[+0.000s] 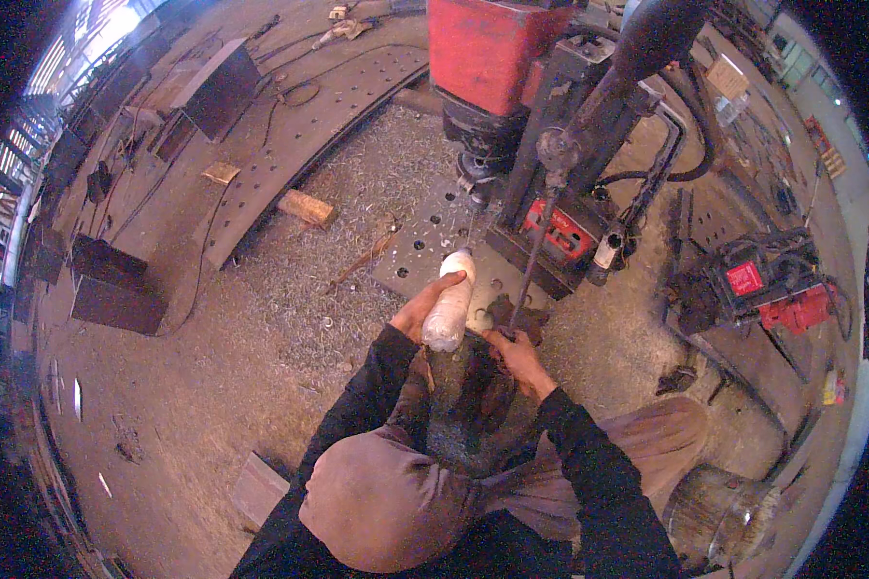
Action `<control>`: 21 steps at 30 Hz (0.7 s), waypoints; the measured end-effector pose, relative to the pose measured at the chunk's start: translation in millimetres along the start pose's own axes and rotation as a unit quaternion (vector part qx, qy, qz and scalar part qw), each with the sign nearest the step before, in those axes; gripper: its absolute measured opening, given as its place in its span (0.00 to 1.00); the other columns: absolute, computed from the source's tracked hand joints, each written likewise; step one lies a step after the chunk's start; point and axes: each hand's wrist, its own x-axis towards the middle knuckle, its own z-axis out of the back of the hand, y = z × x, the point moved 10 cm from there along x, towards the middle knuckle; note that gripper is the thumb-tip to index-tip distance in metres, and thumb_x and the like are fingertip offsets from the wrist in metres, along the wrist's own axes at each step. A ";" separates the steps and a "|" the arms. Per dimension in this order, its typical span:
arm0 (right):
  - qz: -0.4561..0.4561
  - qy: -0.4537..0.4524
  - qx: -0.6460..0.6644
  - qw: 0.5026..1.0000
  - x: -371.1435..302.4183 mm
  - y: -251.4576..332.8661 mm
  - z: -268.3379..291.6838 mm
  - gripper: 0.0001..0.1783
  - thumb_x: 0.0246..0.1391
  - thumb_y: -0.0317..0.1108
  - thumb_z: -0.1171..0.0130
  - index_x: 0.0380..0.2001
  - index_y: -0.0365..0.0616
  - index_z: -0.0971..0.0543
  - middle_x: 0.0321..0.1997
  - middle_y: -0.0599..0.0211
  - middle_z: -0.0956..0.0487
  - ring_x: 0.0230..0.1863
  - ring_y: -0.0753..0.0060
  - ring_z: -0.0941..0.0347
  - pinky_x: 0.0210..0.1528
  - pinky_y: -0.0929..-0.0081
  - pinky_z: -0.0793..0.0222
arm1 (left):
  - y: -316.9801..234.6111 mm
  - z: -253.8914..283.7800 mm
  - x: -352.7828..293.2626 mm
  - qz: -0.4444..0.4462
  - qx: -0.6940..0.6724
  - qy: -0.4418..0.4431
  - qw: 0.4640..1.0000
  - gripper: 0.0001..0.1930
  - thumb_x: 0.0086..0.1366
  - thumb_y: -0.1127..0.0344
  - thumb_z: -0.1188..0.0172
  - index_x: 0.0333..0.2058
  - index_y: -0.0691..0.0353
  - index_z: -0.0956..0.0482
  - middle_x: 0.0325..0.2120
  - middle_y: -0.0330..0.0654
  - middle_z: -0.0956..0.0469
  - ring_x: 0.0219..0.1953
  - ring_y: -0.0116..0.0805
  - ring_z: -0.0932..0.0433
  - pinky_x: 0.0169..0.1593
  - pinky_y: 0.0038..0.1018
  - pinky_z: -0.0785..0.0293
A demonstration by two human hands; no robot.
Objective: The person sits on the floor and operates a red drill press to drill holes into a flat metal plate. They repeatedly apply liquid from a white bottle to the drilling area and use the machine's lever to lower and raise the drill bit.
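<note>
My left hand (421, 311) is wrapped round a whitish plastic bottle (449, 307), tilted with its neck toward the drill. My right hand (521, 361) is closed at the lower end of a long metal feed lever (535, 256). That lever runs down from the hub of a red and black drilling machine (497, 43). Below the red housing, the drill's spindle end (478, 179) stands over a steel plate (425, 241) with several round holes. Part of the plate's near edge is hidden by the bottle and my hands.
Metal shavings (309, 261) lie thickly left of the plate, with a wooden block (306, 207) among them. A long drilled steel beam (290, 159) runs along the far left. Another red and black machine (758, 289) sits at right, and a round drum-like object (714, 511) at lower right.
</note>
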 end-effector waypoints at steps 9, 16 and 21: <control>0.024 0.017 0.008 1.000 -0.4 5.5 -1.1 0.19 0.52 0.48 0.37 0.36 0.45 0.25 0.26 0.76 0.29 0.24 0.80 0.37 0.26 0.78 0.43 | -1.7 -2.0 -2.0 0.010 0.017 -0.014 1.000 0.20 0.63 0.48 0.41 0.41 0.60 0.27 0.23 0.37 0.26 0.18 0.30 0.25 0.20 0.27 0.25; 0.032 0.050 0.064 0.996 -18.7 26.5 -8.2 0.15 0.54 0.46 0.37 0.34 0.48 0.25 0.24 0.78 0.29 0.22 0.83 0.37 0.23 0.80 0.44 | -3.8 -8.4 -8.1 0.020 0.022 0.000 1.000 0.20 0.62 0.48 0.41 0.41 0.60 0.27 0.23 0.37 0.25 0.18 0.29 0.25 0.20 0.27 0.25; 0.024 0.057 0.048 0.997 -26.5 32.0 -9.1 0.14 0.54 0.47 0.38 0.33 0.49 0.25 0.24 0.79 0.29 0.23 0.83 0.36 0.23 0.80 0.44 | -4.1 -5.0 -6.8 0.021 0.019 -0.003 1.000 0.21 0.62 0.47 0.40 0.41 0.60 0.27 0.23 0.37 0.24 0.17 0.30 0.25 0.20 0.28 0.26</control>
